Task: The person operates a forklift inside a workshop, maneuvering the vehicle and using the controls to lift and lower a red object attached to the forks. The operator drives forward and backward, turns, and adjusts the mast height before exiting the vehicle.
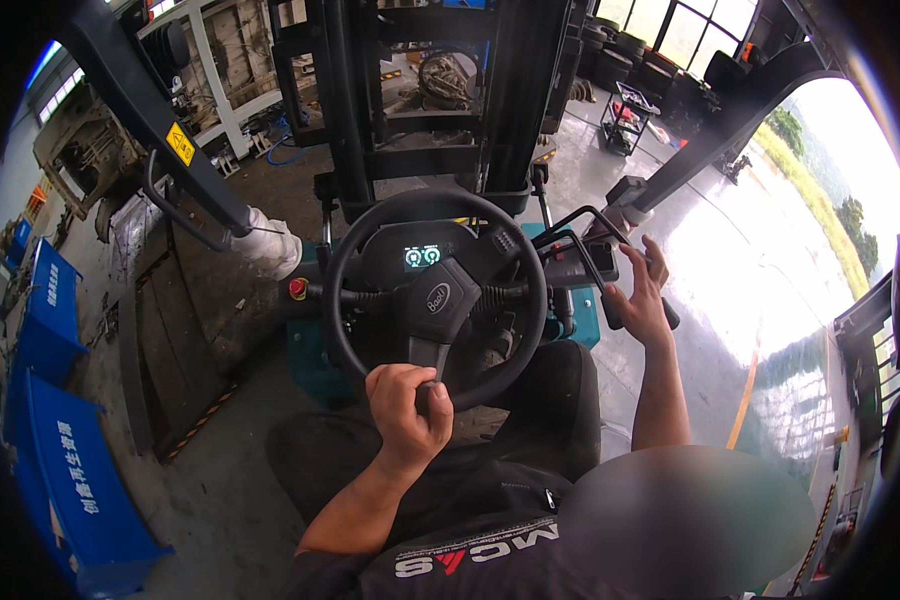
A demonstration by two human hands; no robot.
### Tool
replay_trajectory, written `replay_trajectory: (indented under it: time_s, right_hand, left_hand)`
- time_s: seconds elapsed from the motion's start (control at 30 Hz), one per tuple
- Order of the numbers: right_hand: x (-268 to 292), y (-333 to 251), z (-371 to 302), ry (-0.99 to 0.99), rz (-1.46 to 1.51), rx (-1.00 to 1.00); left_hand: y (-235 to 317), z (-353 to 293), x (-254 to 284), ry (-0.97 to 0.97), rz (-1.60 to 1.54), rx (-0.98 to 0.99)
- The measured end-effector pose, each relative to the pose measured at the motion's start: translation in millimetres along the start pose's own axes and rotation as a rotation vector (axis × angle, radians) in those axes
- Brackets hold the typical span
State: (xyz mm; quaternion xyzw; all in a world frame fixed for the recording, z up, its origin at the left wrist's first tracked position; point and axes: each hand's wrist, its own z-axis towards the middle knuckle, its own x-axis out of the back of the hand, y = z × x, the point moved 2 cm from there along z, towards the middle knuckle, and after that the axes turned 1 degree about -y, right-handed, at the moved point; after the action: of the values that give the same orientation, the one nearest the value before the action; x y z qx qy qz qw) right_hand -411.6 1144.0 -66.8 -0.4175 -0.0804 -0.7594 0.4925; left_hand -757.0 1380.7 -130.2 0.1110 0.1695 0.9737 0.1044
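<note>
I sit at the controls of a forklift. My left hand [407, 412] is closed on the lower rim of the black steering wheel [537, 300], beside its bottom spoke. To the right of the wheel, my right hand [642, 298] is raised with its fingers apart, right at the ends of the bent black control levers [592, 262]. Fingertips and thumb seem to touch the levers; I cannot tell how firmly. Behind the wheel a small display [422, 257] is lit. A red emergency button [297, 288] sits left of the steering column.
The black lift mast [345, 110] rises straight ahead. Overhead guard posts stand at left [160, 120] and right [715, 145]. Blue bins [75, 470] line the left side. A tool cart [625, 118] and stacked tires [620, 62] are at the far right, near a bright doorway.
</note>
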Motion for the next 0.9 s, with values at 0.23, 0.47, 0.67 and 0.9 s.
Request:
replay_trajectory:
  time_s: [0.23, 0.47, 0.67, 0.9]
  right_hand:
    - [0.2, 0.3, 1.1, -0.003, 0.012, 0.004]
    - [2.2, -2.1, -0.6, -0.015, 0.013, -0.021]
    - [2.7, -5.2, -5.4, -0.009, -0.005, -0.021]
    - [-16.2, -14.2, -25.0, 0.172, -0.206, -0.109]
  left_hand:
    - [-0.6, 0.3, 0.7, -0.008, 0.002, 0.003]
    - [-3.1, -4.4, -0.9, 0.004, -0.015, 0.022]
    - [-1.5, -2.6, 1.3, 0.002, -0.015, 0.023]
    - [-5.0, -2.6, -2.2, 0.007, -0.016, 0.014]
